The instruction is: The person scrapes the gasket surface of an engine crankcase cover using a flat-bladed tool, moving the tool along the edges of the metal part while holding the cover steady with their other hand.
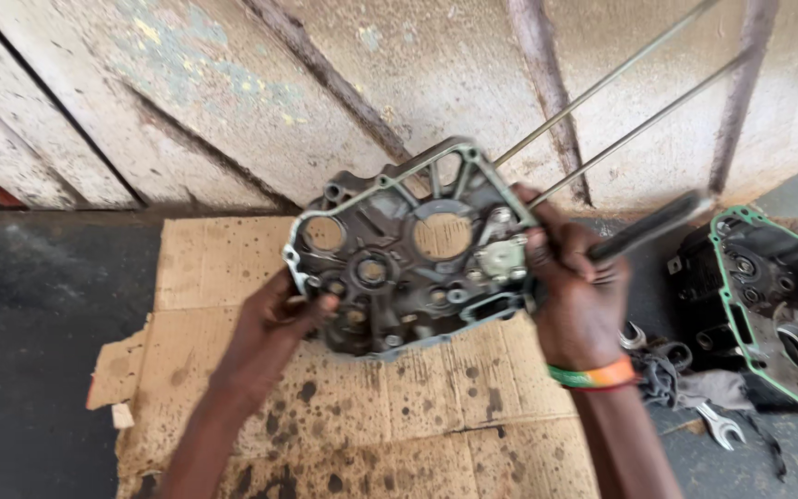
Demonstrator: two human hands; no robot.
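Observation:
A dark grey metal engine crankcase half [399,268] is held up above an oil-stained sheet of cardboard [233,277]. Two long thin metal rods [621,102] stick out from its upper right corner toward the wall. My left hand [274,328] grips the case's lower left edge from below. My right hand [574,286] is on the case's right edge, by a pale fitting, and is closed around a dark-handled tool [653,225] that points up and right. An orange and green band circles that wrist.
A second engine case half [768,296] with a green gasket lies on the ground at the right. Spanners [718,425] and a rag [671,374] lie beside it. A stained concrete wall [233,92] rises just behind the cardboard. Dark ground [39,351] lies to the left.

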